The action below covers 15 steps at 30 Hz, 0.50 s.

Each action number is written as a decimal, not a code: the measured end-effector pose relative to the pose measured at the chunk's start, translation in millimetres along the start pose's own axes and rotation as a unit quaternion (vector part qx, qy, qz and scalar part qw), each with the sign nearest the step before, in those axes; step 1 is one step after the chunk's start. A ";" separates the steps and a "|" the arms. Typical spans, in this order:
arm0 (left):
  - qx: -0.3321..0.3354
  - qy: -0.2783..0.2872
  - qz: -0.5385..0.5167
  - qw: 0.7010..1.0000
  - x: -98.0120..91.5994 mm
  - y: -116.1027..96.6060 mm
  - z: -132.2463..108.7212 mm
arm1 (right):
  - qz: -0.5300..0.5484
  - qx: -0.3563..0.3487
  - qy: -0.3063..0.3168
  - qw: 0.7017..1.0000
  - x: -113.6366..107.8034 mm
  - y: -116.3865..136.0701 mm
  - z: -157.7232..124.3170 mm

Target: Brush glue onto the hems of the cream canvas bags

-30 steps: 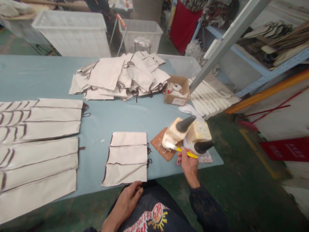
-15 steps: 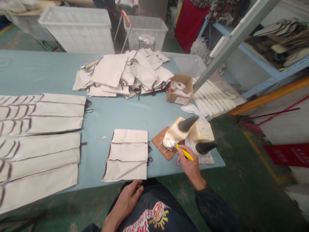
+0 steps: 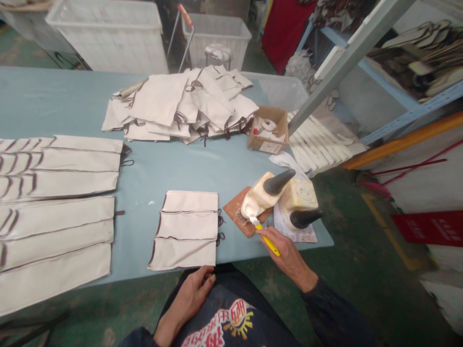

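My right hand is closed round a yellow-handled brush whose white tip touches the brown board under a tipped glue bottle with a dark cone cap. A second glue bottle lies just to the right. My left hand rests on my lap below the table edge, fingers loosely curled, holding nothing visible. Three overlapped cream fabric pieces with dark edges lie on the blue table between my hands.
Rows of long cream fabric pieces cover the table's left. A heap of fabric pieces lies at the back, with a small cardboard box beside it. White plastic bins stand behind the table. A metal shelf frame rises at right.
My right hand has drawn the brush back from the bottle's base toward me, the handle swinging downward. The left hand stays on my lap. The view shifted slightly.
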<state>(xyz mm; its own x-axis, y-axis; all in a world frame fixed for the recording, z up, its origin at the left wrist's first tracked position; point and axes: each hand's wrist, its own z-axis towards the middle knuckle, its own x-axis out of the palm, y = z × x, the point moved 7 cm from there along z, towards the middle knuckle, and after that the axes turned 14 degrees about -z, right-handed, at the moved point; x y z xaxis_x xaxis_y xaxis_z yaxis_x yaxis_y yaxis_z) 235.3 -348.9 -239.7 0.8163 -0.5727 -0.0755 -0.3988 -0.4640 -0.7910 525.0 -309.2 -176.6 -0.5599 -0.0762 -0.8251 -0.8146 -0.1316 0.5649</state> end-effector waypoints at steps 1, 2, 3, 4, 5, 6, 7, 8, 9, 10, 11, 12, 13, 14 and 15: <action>0.002 0.002 0.002 1.000 0.5 -0.8 1.1 | 0.018 0.008 -0.009 1.000 0.5 -1.6 -0.2; 0.003 0.003 0.003 1.000 0.8 -1.3 2.1 | 0.039 0.020 -0.023 0.999 1.0 -4.1 -0.7; 0.004 0.002 0.005 1.000 0.9 -1.6 3.0 | 0.057 0.033 -0.039 0.997 1.6 -7.1 -1.5; 0.004 0.001 0.007 1.000 0.9 -1.6 3.8 | 0.071 0.046 -0.056 0.995 2.6 -10.3 -2.4; 0.004 0.000 0.008 1.000 0.9 -1.3 4.4 | 0.080 0.057 -0.071 0.993 3.9 -13.5 -3.1; 0.003 -0.002 0.009 1.000 0.9 -0.9 4.9 | 0.084 0.066 -0.083 0.991 5.3 -16.3 -3.5; 0.002 -0.002 0.009 1.000 1.2 -0.4 5.2 | 0.085 0.073 -0.091 0.990 6.7 -18.7 -3.2; 0.001 -0.001 0.009 1.000 1.6 0.1 5.5 | 0.083 0.078 -0.097 0.989 8.0 -20.4 -2.1; -0.001 -0.001 0.009 1.000 2.0 0.7 5.6 | 0.082 0.080 -0.102 0.988 8.9 -21.5 -0.6; -0.002 0.000 0.009 1.000 2.5 1.1 5.7 | 0.080 0.079 -0.102 0.988 9.8 -21.6 1.4; -0.004 0.001 0.008 1.000 3.0 1.6 5.6 | 0.078 0.075 -0.099 0.989 10.8 -20.7 3.4; -0.005 0.001 0.007 1.000 3.3 2.0 5.5 | 0.075 0.067 -0.091 0.991 11.9 -18.9 4.9; -0.007 0.000 0.005 1.000 3.6 2.3 5.4 | 0.072 0.058 -0.082 0.992 13.0 -16.7 5.6; -0.007 0.000 0.004 1.000 3.8 2.7 5.3 | 0.069 0.050 -0.072 0.994 13.8 -14.3 5.0; -0.007 0.000 0.002 1.000 4.0 3.1 5.2 | 0.067 0.043 -0.064 0.995 14.2 -12.2 3.3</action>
<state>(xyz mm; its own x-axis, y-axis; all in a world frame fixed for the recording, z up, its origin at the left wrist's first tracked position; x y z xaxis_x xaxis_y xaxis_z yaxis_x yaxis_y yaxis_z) 239.5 -349.1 -245.6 0.8144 -0.5749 -0.0783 -0.4079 -0.4713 -0.7820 526.5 -305.5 -195.2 -0.6738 0.0393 -0.7379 -0.7389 -0.0427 0.6724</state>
